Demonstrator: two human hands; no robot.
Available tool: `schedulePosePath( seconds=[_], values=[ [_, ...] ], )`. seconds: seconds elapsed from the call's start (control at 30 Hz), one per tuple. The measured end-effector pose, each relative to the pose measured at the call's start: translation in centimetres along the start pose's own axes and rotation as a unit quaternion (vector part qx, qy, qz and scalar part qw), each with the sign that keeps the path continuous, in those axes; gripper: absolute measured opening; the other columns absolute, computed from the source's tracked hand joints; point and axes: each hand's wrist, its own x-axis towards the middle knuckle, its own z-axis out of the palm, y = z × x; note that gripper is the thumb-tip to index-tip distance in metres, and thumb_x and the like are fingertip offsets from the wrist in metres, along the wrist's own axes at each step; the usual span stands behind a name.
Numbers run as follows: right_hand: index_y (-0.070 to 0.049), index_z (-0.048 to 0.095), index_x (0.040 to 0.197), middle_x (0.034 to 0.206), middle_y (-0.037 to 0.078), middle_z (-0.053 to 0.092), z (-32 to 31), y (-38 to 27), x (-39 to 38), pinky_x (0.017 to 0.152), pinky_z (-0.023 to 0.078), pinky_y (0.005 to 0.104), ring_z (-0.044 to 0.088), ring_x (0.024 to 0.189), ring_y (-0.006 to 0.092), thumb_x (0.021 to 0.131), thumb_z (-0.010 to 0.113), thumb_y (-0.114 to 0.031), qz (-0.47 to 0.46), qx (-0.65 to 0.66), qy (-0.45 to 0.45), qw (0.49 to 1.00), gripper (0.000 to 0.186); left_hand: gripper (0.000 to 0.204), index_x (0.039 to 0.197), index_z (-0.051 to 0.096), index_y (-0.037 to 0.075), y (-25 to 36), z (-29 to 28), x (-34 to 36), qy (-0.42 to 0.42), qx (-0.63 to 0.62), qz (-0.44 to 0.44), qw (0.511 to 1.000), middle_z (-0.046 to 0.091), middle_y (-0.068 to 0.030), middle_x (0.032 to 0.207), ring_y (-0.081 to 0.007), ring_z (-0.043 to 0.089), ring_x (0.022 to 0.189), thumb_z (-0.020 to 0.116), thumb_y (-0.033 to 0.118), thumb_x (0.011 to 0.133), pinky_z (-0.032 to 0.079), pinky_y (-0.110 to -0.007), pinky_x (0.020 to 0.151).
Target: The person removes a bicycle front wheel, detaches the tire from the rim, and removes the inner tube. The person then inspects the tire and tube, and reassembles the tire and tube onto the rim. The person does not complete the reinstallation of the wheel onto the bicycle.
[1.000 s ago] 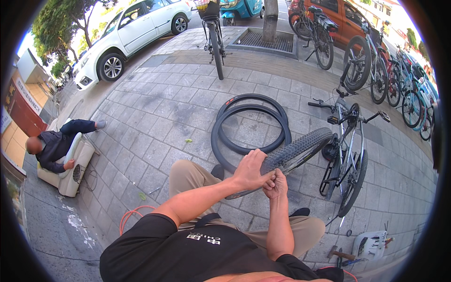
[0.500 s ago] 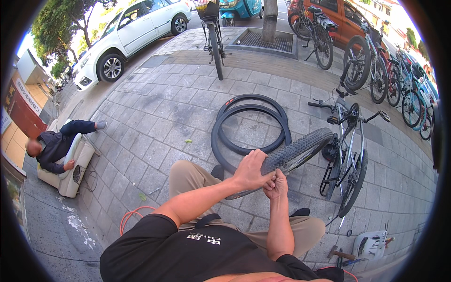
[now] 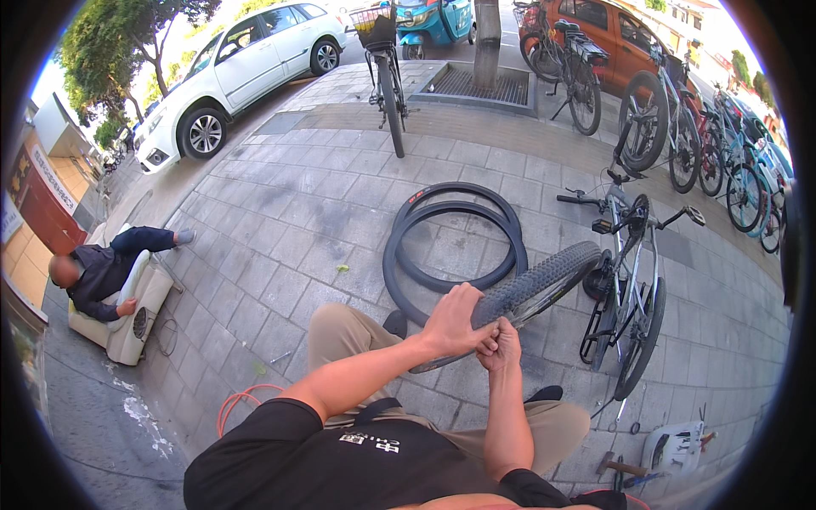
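Observation:
A bicycle wheel (image 3: 544,279) with a knobby black tyre stands tilted between my knees. Over the near part of its tyre lies my left hand (image 3: 457,321), the fingers wrapped round the tread and the thumb on the side facing me. My right hand (image 3: 501,347) is closed in a pinch at the rim's near side, right against the left thumb. Whatever sits between its fingertips is hidden. Just beyond the wheel, two loose black tyres (image 3: 398,255) lie overlapping on the paving.
To the right a silver bicycle (image 3: 625,272) rests upside down. A hammer (image 3: 622,465) and a white tool container (image 3: 671,446) are at lower right. An orange hose (image 3: 240,402) runs by my left side. A person sits in an armchair (image 3: 140,319) at left; parked bicycles (image 3: 680,136) line the right.
The view has tipped slightly, so the surroundings sit a little lower in the picture. Both hands keep their places on the wheel, with only a slight shift of the right fingers.

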Motion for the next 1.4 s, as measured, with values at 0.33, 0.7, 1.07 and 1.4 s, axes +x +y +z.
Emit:
schedulePosePath(
  seconds=[0.33,0.7,1.07,1.4],
  values=[
    [-0.015,0.055,0.071,0.06,-0.005,0.052,-0.7,0.2,0.0,0.033,0.031,0.0256,0.042,0.04,0.0089,0.107,0.061,-0.034,-0.003,0.004,-0.015,1.0,0.041,0.05,0.112,0.06,-0.001,0.1,0.2,-0.2,0.009,-0.002,0.003,1.0,0.058,-0.0191,0.103,-0.0404,0.058,0.099,0.085,0.032,0.084,0.048,-0.048,0.086],
    [-0.014,0.056,0.075,0.063,-0.004,0.054,-0.8,0.1,0.0,0.034,0.032,0.0258,0.043,0.041,0.0099,0.108,0.062,-0.036,0.0,0.02,-0.018,1.0,0.04,0.049,0.111,0.059,-0.001,0.0,0.2,-0.1,0.005,0.0,0.009,1.0,0.058,-0.0189,0.103,-0.0409,0.057,0.098,0.085,0.031,0.084,0.047,-0.05,0.086],
    [-0.013,0.055,0.071,0.061,-0.004,0.052,-0.2,0.1,-0.2,0.033,0.033,0.026,0.043,0.04,0.0099,0.107,0.063,-0.034,0.0,0.018,-0.01,1.0,0.043,0.05,0.112,0.058,0.0,-0.1,0.1,-0.3,0.001,0.006,0.008,1.0,0.056,-0.019,0.104,-0.0407,0.056,0.099,0.085,0.031,0.084,0.046,-0.049,0.087],
    [-0.013,0.054,0.078,0.064,-0.003,0.051,0.5,0.1,-0.7,0.033,0.031,0.0258,0.04,0.039,0.0086,0.105,0.057,-0.019,0.005,0.03,0.0,1.0,0.028,0.052,0.114,0.058,-0.001,-0.2,0.1,-0.3,0.0,0.003,0.005,1.0,0.056,-0.0191,0.105,-0.0409,0.056,0.1,0.085,0.032,0.085,0.046,-0.049,0.087]
  ],
)
